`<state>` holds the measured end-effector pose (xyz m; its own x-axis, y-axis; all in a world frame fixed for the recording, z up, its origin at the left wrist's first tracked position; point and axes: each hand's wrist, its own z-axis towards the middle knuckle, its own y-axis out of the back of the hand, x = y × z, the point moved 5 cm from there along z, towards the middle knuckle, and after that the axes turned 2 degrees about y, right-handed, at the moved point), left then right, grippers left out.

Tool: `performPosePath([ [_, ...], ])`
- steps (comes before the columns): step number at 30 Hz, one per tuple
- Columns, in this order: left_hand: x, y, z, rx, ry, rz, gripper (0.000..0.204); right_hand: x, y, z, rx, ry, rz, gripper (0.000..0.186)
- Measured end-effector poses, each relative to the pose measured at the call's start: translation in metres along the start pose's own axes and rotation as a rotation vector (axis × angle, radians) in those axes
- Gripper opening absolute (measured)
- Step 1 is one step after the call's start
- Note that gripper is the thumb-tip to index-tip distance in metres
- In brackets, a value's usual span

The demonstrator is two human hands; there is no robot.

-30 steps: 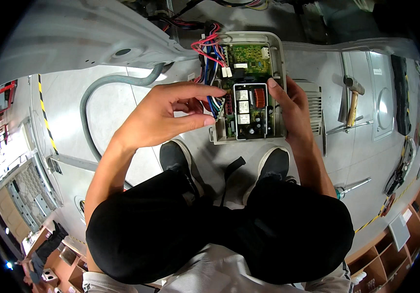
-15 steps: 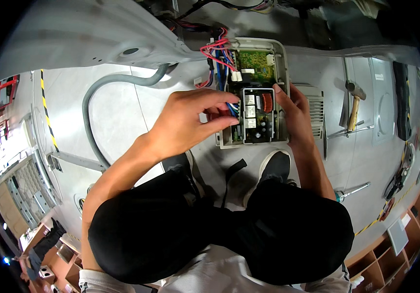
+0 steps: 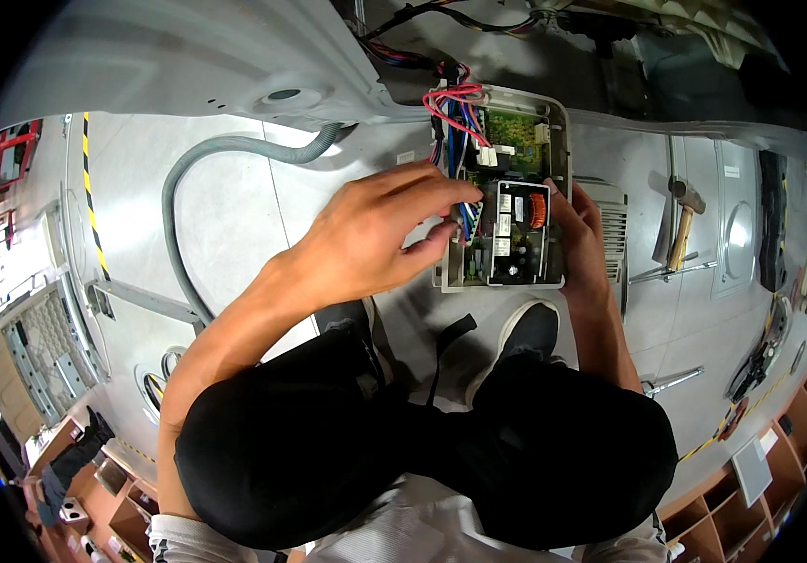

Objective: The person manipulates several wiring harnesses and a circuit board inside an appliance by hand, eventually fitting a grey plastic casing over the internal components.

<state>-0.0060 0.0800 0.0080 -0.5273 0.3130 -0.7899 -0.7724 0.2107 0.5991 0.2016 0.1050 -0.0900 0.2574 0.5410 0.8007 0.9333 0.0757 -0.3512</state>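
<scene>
Right hand [image 3: 585,235] holds the opened casing [image 3: 567,145] while left hand [image 3: 366,230] is at the wires [image 3: 468,216], its grip and their seating unclear.

l. hand [image 3: 361,235] is blocking some wires [image 3: 469,218] & part of the box's [image 3: 564,150] l. edge, so exact fingertip contact is staying unclear to the eye. r. hand [image 3: 586,244] is partly disappearing behind the box. print on white labels [image 3: 505,226] is looking too small to read. l. shoe [image 3: 345,321] is mostly hiding, r. knee [image 3: 572,450] is covering a metal tool's [image 3: 676,381] near end, & pic's dark rim is cutting off shelving [image 3: 769,469], lower r.
</scene>
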Motion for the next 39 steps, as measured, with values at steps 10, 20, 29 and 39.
performPosePath([
  [10,0.002,0.007,0.017,0.0,-0.247,0.44,0.031,0.005,-0.002,-0.002,0.028,0.082,-0.095,0.03],
  [20,0.011,0.014,0.006,-0.194,-0.245,0.313,0.03,0.004,-0.003,-0.002,-0.006,0.096,-0.127,0.033],
  [29,0.02,0.012,0.003,-0.166,-0.238,0.186,0.025,0.005,-0.007,-0.003,-0.012,0.094,-0.157,0.029],
  [39,0.021,0.014,0.01,-0.063,-0.378,0.226,0.022,0.006,-0.01,-0.004,0.001,0.103,-0.135,0.026],
])
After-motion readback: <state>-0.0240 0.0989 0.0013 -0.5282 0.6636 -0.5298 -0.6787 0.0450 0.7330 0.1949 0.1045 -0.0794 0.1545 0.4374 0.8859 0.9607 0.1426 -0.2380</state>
